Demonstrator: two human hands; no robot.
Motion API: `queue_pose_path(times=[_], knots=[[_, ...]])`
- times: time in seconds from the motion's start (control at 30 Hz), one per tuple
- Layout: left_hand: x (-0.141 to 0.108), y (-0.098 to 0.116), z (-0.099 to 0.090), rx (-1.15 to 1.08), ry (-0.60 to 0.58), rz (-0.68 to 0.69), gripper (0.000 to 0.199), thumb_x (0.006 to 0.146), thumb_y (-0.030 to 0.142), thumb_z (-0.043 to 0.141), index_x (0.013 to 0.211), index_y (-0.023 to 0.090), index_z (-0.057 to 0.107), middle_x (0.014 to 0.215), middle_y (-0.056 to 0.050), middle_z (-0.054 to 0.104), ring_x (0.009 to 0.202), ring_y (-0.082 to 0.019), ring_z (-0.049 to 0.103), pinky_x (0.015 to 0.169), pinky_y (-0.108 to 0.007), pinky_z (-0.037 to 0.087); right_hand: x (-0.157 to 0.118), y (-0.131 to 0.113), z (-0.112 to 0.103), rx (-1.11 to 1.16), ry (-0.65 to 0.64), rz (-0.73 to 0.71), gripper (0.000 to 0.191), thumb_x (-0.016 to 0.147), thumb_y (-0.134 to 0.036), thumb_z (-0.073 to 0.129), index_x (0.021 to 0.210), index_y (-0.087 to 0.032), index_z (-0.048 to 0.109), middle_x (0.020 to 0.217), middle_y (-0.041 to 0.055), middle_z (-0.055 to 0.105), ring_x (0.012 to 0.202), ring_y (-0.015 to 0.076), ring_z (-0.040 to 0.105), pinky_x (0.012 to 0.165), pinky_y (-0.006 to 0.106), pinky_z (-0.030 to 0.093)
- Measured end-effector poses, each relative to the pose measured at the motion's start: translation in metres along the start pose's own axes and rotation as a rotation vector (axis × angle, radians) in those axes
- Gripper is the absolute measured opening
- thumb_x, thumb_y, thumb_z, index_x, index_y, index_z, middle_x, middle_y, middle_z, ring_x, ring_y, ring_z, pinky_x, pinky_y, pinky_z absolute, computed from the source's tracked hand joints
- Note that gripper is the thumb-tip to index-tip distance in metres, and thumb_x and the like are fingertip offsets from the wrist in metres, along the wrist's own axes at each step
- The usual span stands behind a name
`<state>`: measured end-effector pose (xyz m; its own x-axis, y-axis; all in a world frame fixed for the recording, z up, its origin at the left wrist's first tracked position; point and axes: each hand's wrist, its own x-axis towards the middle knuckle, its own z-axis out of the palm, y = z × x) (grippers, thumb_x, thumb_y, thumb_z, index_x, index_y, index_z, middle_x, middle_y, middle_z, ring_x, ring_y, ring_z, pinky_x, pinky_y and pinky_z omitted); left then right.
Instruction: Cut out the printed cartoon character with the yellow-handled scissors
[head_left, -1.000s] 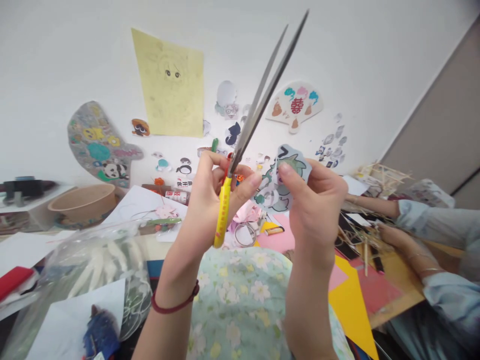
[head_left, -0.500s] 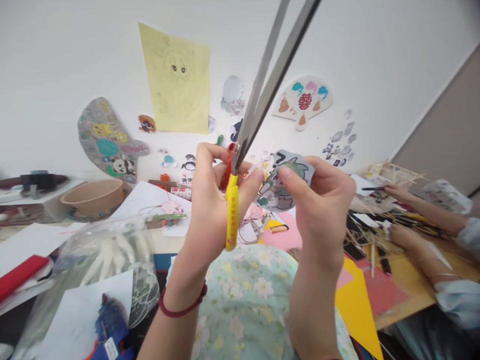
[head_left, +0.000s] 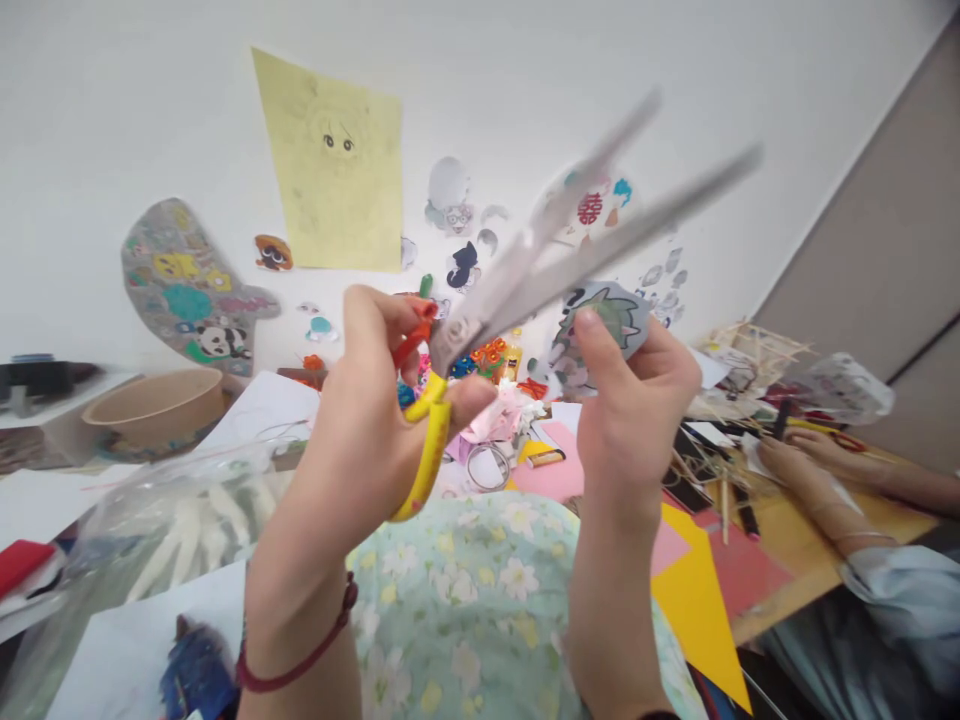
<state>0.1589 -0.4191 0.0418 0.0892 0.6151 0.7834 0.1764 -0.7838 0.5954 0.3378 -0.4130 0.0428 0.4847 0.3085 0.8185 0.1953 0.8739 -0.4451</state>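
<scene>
My left hand [head_left: 382, 420] grips a pair of scissors [head_left: 517, 275] by their handles, one yellow and one red. The long metal blades are spread apart and slant up to the right, blurred by motion. Between thumb and fingers of my right hand [head_left: 630, 400] is a paper cutout [head_left: 611, 320] with a green-haired cartoon figure and a grey border. The lower blade passes close to the cutout's upper left; whether they touch I cannot tell.
Drawings and a yellow sheet [head_left: 341, 180] are on the wall. A tan bowl [head_left: 157, 410], plastic bag and blue tool [head_left: 199, 670] lie left. Pink and yellow paper [head_left: 697, 600] lie right, near another person's hands [head_left: 802, 470] and wooden sticks.
The scissors have swung from nearly upright toward the right, and their blades have spread wider. My left hand has moved left and its thumb has come off the cutout, which my right hand still holds.
</scene>
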Motion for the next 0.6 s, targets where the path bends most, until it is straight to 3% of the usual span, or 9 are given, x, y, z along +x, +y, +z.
queue_pose_path(times=[0.13,0.27,0.33,0.43,0.6], knots=[[-0.0067,0.0012,-0.0090,0.255,-0.200,-0.002,0.049,0.075,0.054,0.075,0.101,0.026,0.044,0.092,-0.002,0.059,0.068,-0.017,0.050,0.060,-0.032,0.037,0.0027,0.0048,-0.0014,0.043,0.098,0.015,0.008,0.079,-0.024,0.078,0.076,-0.024,0.071,0.068,-0.0040,0.061,0.068,0.0121,0.061,0.065,0.027,0.052],[-0.0071,-0.0029,-0.0080,0.361,-0.288,-0.080,0.049,0.075,0.061,0.071,0.099,0.025,0.047,0.082,-0.003,0.063,0.062,-0.021,0.056,0.054,-0.032,0.039,0.0055,0.0086,-0.0041,0.114,0.182,0.041,0.007,0.079,-0.025,0.078,0.084,-0.026,0.074,0.080,-0.0029,0.069,0.074,0.0131,0.065,0.072,0.029,0.055],[-0.0054,-0.0052,-0.0059,0.430,-0.266,-0.110,0.052,0.073,0.067,0.069,0.095,0.025,0.047,0.073,-0.003,0.059,0.055,-0.021,0.054,0.050,-0.032,0.036,0.0062,0.0079,-0.0049,0.139,0.205,0.020,0.008,0.080,-0.025,0.077,0.087,-0.028,0.075,0.087,-0.0018,0.071,0.080,0.0142,0.067,0.078,0.031,0.056],[-0.0022,-0.0062,-0.0022,0.484,-0.201,-0.121,0.056,0.070,0.069,0.071,0.094,0.025,0.046,0.074,-0.004,0.060,0.056,-0.023,0.054,0.051,-0.032,0.036,0.0059,0.0042,-0.0052,0.128,0.201,0.014,0.008,0.081,-0.023,0.076,0.087,-0.028,0.073,0.092,-0.0004,0.072,0.087,0.0157,0.069,0.082,0.032,0.057],[-0.0017,-0.0025,-0.0025,0.481,-0.081,-0.066,0.055,0.073,0.068,0.070,0.097,0.025,0.045,0.080,-0.005,0.061,0.060,-0.022,0.055,0.055,-0.033,0.038,0.0057,0.0008,-0.0056,0.007,0.166,-0.010,0.006,0.081,-0.024,0.076,0.081,-0.025,0.070,0.082,-0.0005,0.069,0.080,0.0164,0.068,0.071,0.030,0.057]])
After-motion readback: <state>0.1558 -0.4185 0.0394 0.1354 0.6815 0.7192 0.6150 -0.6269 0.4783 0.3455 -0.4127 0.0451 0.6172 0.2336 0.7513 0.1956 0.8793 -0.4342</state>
